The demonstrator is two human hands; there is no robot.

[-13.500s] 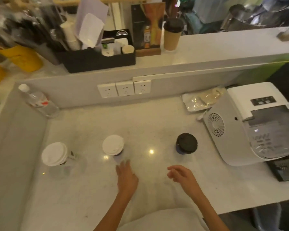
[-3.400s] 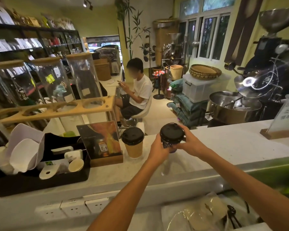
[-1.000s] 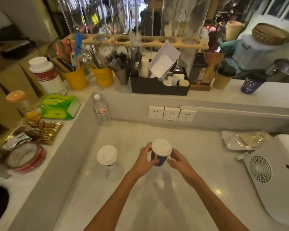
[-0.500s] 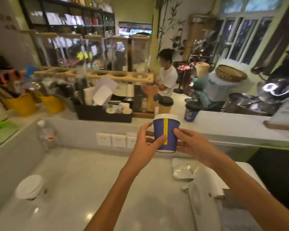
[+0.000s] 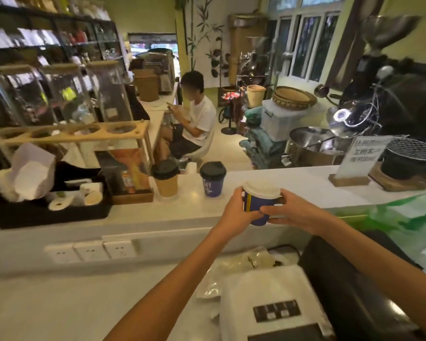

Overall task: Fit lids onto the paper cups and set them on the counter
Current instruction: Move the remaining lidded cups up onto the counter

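A blue paper cup with a yellow stripe and a white lid [image 5: 257, 202] is held between both hands over the raised white counter [image 5: 293, 190]. My left hand [image 5: 236, 212] wraps its left side and my right hand [image 5: 288, 212] its right side and base. Whether the cup's base touches the counter I cannot tell. To its left on the counter stand a purple cup with a black lid [image 5: 212, 179] and a brown cup with a black lid [image 5: 166, 178].
A black organiser tray [image 5: 35, 212] with small items and a wooden stand [image 5: 130, 173] fill the counter's left part. A sign on a wooden base [image 5: 357, 161] stands at the right. A white ice machine [image 5: 271, 301] sits on the lower worktop. A seated person [image 5: 194, 119] is beyond the counter.
Both hands have carried the blue white-lidded cup forward and down, to the raised counter right of the purple cup. The view has swung slightly right.
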